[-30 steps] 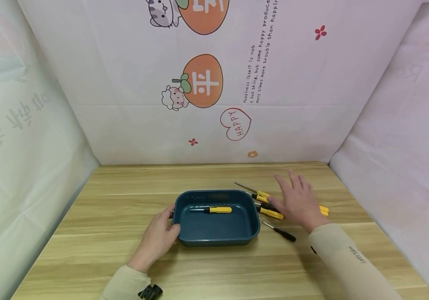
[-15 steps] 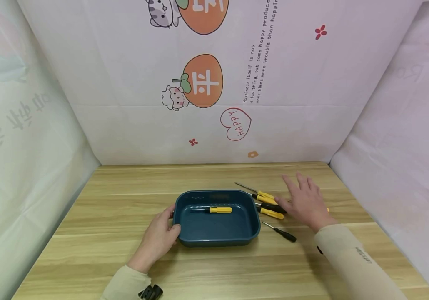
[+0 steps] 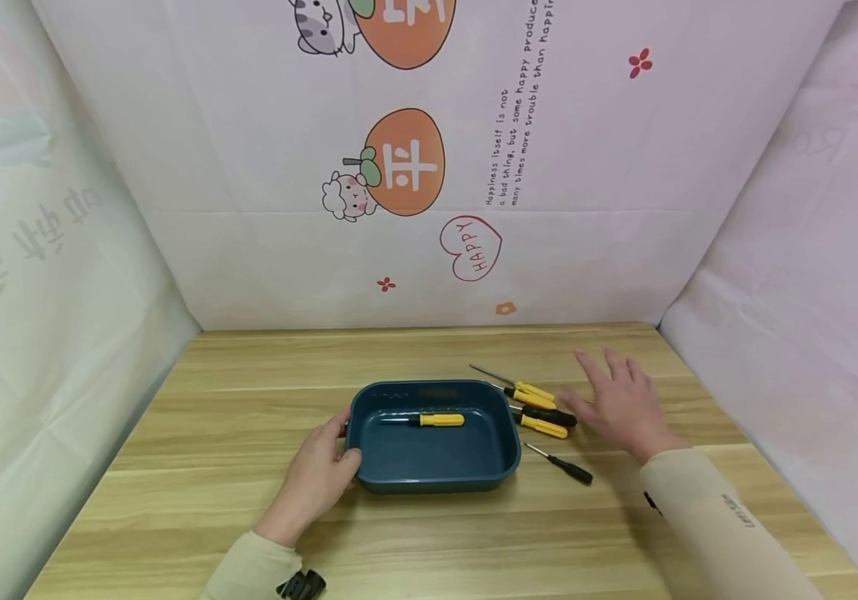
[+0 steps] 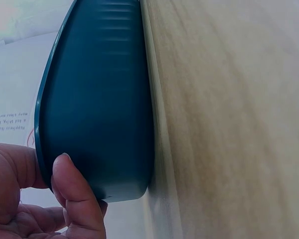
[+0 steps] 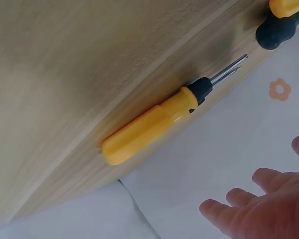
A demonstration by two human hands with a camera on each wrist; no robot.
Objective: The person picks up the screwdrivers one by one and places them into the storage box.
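My left hand point(image 3: 315, 471) grips the left end of a dark blue rectangular dish point(image 3: 429, 482), thumb on one side and fingers on the other. In the left wrist view, the dish's side wall point(image 4: 97, 94) stands on the wooden tabletop. Inside it lies a yellow-handled screwdriver point(image 3: 440, 420). My right hand point(image 3: 627, 415) is spread with fingers apart, holding nothing, to the right of a group of screwdrivers. A yellow-handled screwdriver point(image 5: 149, 127) lies on the table in the right wrist view, apart from the fingers; in the head view the hand covers that area.
Right of the dish lie several screwdrivers, among them a black-handled one point(image 3: 549, 416) and a yellow-handled one point(image 3: 544, 427). A small black screwdriver point(image 3: 570, 471) lies nearer the front. White printed sheets point(image 3: 586, 267) wall off the back and sides of the table point(image 3: 264, 375).
My right hand has moved slightly right, uncovering more of the black and yellow handles beside the dish. My left hand and the dish have stayed in place.
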